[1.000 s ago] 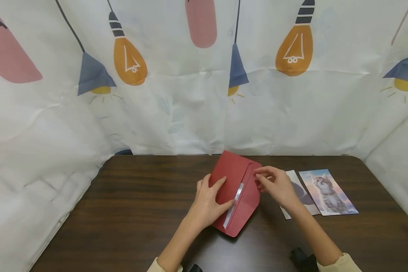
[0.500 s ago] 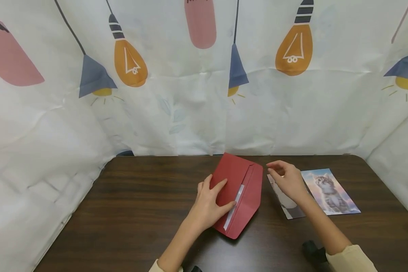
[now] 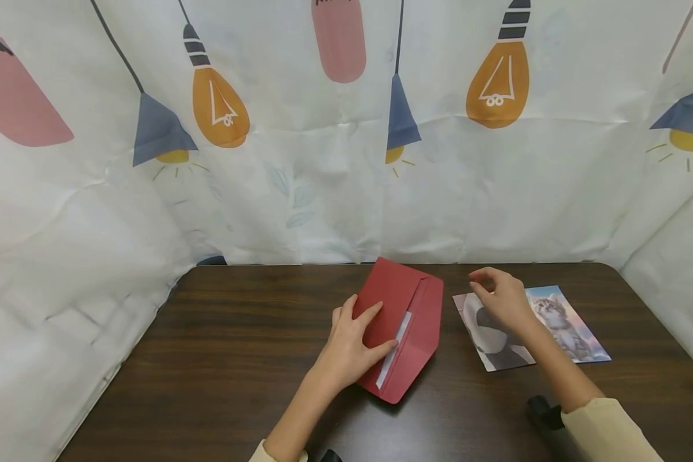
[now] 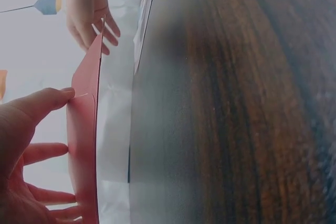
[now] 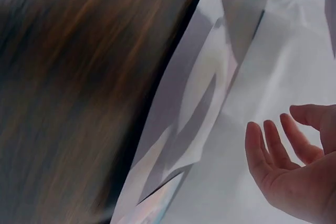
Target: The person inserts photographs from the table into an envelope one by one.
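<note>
In the head view my left hand (image 3: 346, 343) holds a red envelope (image 3: 389, 289) near the middle of the table, thumb and index finger spread over its upper face. A white slip (image 3: 394, 350) shows along the flap (image 3: 420, 346), which points right. From the left wrist, the envelope (image 4: 84, 124) appears raised off the table. My right hand (image 3: 502, 298) hovers above a grey-and-white picture card (image 3: 487, 340), fingers loosely bent and holding nothing. The right wrist view shows this hand (image 5: 294, 166) apart from the card (image 5: 184, 93).
A kitten picture card (image 3: 566, 327) lies beside the grey one, partly behind my right forearm. The dark wooden table (image 3: 237, 353) stretches to the left. White curtains (image 3: 335, 186) printed with lamps and bulbs hang behind the table and along its sides.
My right hand has moved away from the envelope's flap, rightward to above the picture cards. My left hand and the envelope stay nearly where they were.
</note>
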`<action>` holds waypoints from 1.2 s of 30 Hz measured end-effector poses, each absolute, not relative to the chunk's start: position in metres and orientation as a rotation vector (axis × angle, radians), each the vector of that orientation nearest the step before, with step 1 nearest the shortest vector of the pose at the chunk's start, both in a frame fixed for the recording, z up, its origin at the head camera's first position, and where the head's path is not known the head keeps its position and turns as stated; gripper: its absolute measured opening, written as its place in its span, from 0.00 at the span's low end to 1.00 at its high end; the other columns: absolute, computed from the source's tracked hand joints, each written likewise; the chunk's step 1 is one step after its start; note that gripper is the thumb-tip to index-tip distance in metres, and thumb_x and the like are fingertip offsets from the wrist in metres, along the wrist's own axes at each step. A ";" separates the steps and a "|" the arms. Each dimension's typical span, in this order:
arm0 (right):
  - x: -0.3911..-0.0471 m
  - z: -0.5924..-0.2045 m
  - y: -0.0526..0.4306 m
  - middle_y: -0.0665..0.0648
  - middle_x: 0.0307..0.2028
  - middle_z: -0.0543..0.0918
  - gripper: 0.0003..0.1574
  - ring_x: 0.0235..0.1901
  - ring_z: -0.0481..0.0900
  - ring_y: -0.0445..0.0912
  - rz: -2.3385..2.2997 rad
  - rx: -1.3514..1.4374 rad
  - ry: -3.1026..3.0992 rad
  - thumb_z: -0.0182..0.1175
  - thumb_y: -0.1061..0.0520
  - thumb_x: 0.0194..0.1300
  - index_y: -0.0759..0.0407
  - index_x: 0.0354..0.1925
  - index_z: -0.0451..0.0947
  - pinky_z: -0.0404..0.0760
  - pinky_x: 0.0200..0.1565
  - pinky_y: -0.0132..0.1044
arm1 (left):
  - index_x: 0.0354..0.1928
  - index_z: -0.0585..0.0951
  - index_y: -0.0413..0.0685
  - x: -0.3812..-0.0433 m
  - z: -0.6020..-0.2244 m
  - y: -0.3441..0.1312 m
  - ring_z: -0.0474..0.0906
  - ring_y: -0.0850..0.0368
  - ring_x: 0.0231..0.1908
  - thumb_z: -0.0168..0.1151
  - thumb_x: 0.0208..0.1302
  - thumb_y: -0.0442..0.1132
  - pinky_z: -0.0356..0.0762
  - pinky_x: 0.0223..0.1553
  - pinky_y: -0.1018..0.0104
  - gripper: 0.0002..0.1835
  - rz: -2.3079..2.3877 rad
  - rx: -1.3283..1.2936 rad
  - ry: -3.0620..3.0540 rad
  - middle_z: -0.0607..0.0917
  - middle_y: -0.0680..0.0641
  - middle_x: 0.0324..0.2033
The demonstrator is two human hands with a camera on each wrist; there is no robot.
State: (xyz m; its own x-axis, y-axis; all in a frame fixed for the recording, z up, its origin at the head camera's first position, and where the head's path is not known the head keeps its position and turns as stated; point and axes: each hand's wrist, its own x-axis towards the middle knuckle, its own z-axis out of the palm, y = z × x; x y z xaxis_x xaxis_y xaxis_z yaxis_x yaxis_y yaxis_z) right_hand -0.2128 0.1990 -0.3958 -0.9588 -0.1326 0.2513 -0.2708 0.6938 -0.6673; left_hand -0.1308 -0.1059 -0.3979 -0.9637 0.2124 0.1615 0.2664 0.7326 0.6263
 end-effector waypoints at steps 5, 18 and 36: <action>-0.219 -0.400 0.208 0.74 0.51 0.86 0.16 0.47 0.86 0.69 1.079 0.322 -2.748 0.60 0.62 0.76 0.73 0.55 0.80 0.85 0.41 0.57 | 0.72 0.77 0.46 -0.132 -0.397 -0.108 0.63 0.36 0.66 0.76 0.63 0.50 0.84 0.53 0.44 0.37 -1.056 -0.388 -2.843 0.63 0.31 0.75; -0.231 -0.405 0.223 0.75 0.47 0.86 0.17 0.47 0.85 0.72 1.031 0.257 -2.790 0.63 0.62 0.73 0.76 0.53 0.79 0.84 0.46 0.62 | 0.71 0.78 0.46 -0.134 -0.396 -0.111 0.63 0.35 0.66 0.76 0.62 0.50 0.85 0.51 0.44 0.37 -1.048 -0.360 -2.837 0.64 0.31 0.74; -0.237 -0.409 0.243 0.81 0.53 0.81 0.25 0.55 0.78 0.76 1.016 0.176 -2.940 0.64 0.60 0.73 0.81 0.57 0.76 0.80 0.52 0.66 | 0.72 0.77 0.46 -0.133 -0.395 -0.112 0.64 0.36 0.66 0.76 0.61 0.49 0.86 0.49 0.45 0.37 -1.055 -0.338 -2.841 0.64 0.31 0.74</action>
